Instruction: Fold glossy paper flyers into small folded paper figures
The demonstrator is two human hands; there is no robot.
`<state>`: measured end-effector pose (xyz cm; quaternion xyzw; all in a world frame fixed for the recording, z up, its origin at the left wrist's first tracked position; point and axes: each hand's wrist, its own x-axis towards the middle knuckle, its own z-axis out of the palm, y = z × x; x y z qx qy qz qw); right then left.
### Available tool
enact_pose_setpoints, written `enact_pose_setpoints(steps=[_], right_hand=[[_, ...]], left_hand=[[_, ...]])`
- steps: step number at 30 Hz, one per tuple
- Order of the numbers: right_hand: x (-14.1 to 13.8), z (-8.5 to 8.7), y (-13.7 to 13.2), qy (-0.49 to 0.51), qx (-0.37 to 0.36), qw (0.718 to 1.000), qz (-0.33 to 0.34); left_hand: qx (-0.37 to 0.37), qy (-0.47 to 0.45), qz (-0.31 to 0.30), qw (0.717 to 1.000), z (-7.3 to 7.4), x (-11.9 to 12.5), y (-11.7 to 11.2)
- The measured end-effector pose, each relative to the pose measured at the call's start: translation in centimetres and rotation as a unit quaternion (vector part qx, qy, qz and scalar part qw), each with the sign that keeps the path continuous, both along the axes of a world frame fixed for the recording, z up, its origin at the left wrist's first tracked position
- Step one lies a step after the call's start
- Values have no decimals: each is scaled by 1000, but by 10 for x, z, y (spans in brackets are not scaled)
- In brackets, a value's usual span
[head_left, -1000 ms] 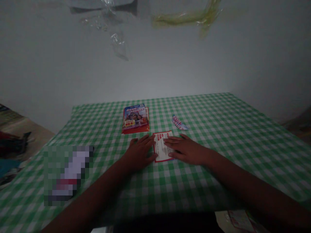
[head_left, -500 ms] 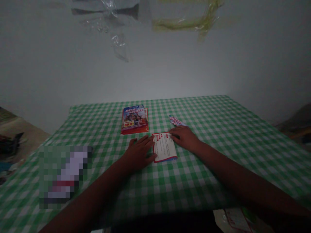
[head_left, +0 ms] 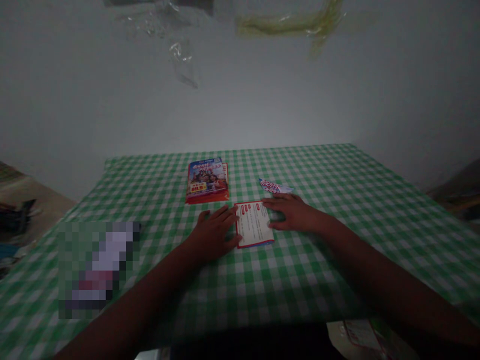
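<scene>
A white card with a red border (head_left: 254, 225) lies flat on the green gingham tablecloth (head_left: 300, 270), its long side pointing away from me. My left hand (head_left: 213, 235) rests flat against the card's left edge, holding nothing. My right hand (head_left: 294, 212) lies open on the cloth, with its fingertips and thumb near the card's upper right corner and right edge. Above the card's left side is a colourful booklet with a red cover edge and yellow price label (head_left: 207, 181). A folded red-and-white paper strip (head_left: 275, 186) lies just beyond my right fingertips.
A pixelated patch (head_left: 99, 267) hides something on the cloth's left side. The table's far edge meets a pale wall, with plastic scraps (head_left: 180, 52) stuck high on it. Dark items lie on the floor at left, and papers (head_left: 365, 337) lie below the near edge.
My right hand has slid off the card to its right side. The card's right part now shows. My left hand stays against the card's left edge.
</scene>
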<state>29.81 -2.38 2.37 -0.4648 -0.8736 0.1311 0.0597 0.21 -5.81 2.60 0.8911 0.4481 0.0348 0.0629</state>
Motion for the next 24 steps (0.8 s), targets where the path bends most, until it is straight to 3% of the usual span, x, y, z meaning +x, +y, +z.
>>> enact_pose_setpoints(steps=[6, 12, 15, 24], right_hand=[[8, 3, -2, -4, -52, 998, 42], [-3, -8, 7, 60, 18, 998, -18], [-4, -10, 7, 51, 29, 998, -16], [6, -1, -5, -19, -69, 996, 48]], left_hand=[[-8, 2, -3, 1000, 3, -1, 0], [-13, 6, 0, 1000, 6, 1, 0], [-15, 2, 1, 1000, 4, 0, 0], [-15, 6, 4, 1000, 2, 1, 1]])
